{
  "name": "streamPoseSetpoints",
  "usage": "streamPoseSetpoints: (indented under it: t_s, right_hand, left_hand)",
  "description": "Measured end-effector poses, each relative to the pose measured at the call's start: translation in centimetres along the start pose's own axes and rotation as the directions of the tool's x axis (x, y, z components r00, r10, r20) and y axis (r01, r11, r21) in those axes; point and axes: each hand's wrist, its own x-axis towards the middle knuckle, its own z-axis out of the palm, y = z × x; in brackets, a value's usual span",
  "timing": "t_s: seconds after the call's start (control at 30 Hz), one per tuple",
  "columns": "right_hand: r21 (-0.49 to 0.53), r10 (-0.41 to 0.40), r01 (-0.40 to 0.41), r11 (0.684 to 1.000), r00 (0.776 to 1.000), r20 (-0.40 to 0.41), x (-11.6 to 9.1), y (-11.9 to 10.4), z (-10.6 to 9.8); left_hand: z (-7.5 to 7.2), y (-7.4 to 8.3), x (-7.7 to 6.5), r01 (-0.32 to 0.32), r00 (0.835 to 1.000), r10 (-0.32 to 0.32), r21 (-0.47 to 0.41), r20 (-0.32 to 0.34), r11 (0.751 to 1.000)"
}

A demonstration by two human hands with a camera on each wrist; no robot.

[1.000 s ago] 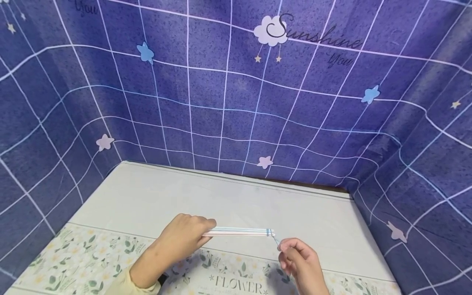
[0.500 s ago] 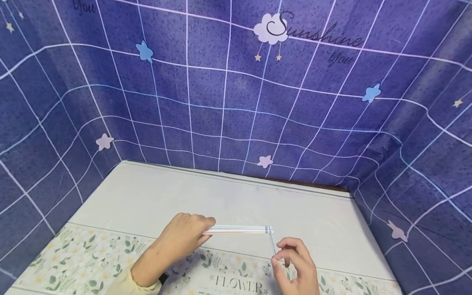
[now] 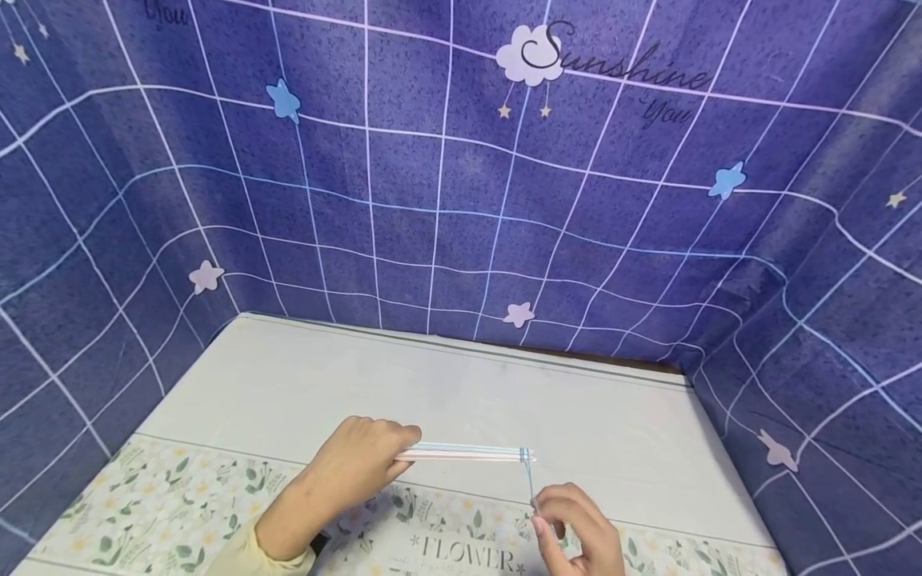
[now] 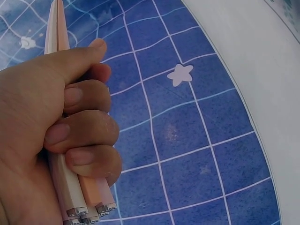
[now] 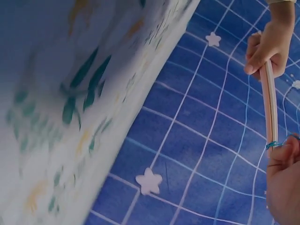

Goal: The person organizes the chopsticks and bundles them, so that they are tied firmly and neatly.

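A bundle of slim pastel sticks (image 3: 468,453) lies level in my left hand (image 3: 363,460), pointing right. Fingers and thumb wrap round its near part; in the left wrist view the cut-looking grey ends of the sticks (image 4: 91,190) poke out below the little finger. Round the bundle's far end go a few turns of a thin blue rubber band (image 3: 530,480). My right hand (image 3: 579,532), below and right of that end, pinches the stretched part of the band between thumb and fingers. The right wrist view shows the band (image 5: 272,145) partly hidden by this hand.
Under both hands spreads a white table cover (image 3: 288,376) with a floral strip (image 3: 180,496) along the near side. A purple-blue curtain (image 3: 403,184) with grid lines and stars stands round the back and sides.
My right hand has moved down and slightly left, drawing the band from beyond the bundle's tip to below it. The left hand keeps its hold, nearly still.
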Motion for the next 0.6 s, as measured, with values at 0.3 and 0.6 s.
streamPoseSetpoints:
  t_s: [0.3,0.6]
  right_hand:
    - [0.282,0.255,-0.214,0.935,0.96,-0.114,0.0,-0.4,0.2]
    - [0.309,0.466,-0.45,0.838,0.884,0.022,0.4,-1.3,0.0]
  left_hand:
    - [-0.2,0.2,0.0,-0.011,1.0,0.011,-0.001,-0.011,1.0]
    - [0.0,0.2,0.0,-0.014,1.0,0.014,0.019,-0.012,1.0]
